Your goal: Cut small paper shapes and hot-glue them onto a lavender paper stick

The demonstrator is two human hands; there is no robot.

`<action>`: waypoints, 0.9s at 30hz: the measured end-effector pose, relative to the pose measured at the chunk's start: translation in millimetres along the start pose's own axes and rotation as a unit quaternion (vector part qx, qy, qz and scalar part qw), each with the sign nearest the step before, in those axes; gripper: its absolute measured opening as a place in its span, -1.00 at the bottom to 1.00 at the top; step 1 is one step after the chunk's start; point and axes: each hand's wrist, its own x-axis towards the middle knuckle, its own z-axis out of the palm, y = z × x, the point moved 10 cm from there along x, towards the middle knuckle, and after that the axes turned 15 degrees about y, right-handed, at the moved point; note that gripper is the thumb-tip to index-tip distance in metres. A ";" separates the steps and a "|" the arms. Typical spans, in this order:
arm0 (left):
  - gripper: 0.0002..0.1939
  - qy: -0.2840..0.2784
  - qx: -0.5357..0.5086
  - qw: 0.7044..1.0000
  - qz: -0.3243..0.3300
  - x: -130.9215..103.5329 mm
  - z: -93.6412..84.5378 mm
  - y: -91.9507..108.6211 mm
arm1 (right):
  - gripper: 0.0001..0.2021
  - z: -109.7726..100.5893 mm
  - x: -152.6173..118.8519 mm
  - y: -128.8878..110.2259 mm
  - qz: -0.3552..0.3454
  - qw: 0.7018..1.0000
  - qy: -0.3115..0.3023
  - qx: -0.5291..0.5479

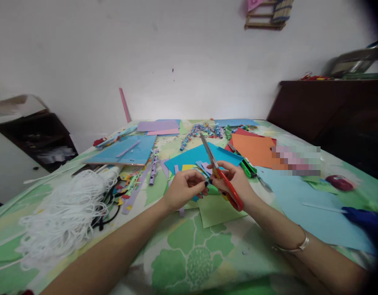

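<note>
My right hand is closed round a pair of scissors with red handles, its blades pointing up and away to the left. Close beside it, my left hand has thumb and fingers pinched together; what they hold is too small or hidden to name. The fingertips of both hands nearly meet. Under and behind them lie a bright blue paper sheet, a light green paper sheet and some small coloured scraps. A green-handled tool rests just right of my right hand.
White cord lies in a loose heap at left, near a blue board. A purple rolled paper strip stands nearer the middle. Orange paper, a pale blue sheet and a dark red round object are at right.
</note>
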 end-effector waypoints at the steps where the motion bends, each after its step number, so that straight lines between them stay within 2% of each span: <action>1: -0.81 -0.005 -0.004 1.000 -0.006 -0.4 1.1 -1.5 | -0.58 0.7 -0.1 0.2 -0.001 1.000 -0.004 0.002; 6: -0.80 -0.013 -0.030 0.999 -0.020 -1.2 3.3 -1.5 | -0.59 1.9 1.3 2.1 -0.011 1.000 -0.008 0.006; 8: -0.80 0.008 -0.053 0.998 -0.017 0.6 -1.5 2.1 | -0.59 -1.3 1.9 0.2 -0.034 0.999 0.003 -0.005; 10: -0.81 0.043 -0.082 0.996 -0.009 3.5 -10.4 5.9 | -0.63 -5.1 0.3 -7.2 -0.088 0.994 0.017 -0.061; 12: -0.82 0.076 -0.116 0.990 -0.002 6.5 -19.7 8.3 | -0.66 -4.1 -5.5 -20.0 -0.174 0.971 0.021 -0.160; 14: -0.82 0.099 -0.149 0.984 0.007 9.0 -27.3 10.1 | -0.69 1.4 -13.5 -30.4 -0.250 0.935 0.014 -0.250; 16: -0.82 0.115 -0.173 0.978 0.014 10.7 -32.7 11.5 | -0.71 5.7 -19.1 -35.6 -0.290 0.909 0.008 -0.298; 21: -0.83 0.130 -0.188 0.973 0.013 11.0 -35.6 12.5 | -0.75 9.5 -23.5 -36.9 -0.326 0.882 0.011 -0.339; 27: -0.83 0.127 -0.196 0.972 0.012 9.7 -33.0 13.8 | -0.72 8.4 -24.2 -34.6 -0.340 0.864 0.031 -0.370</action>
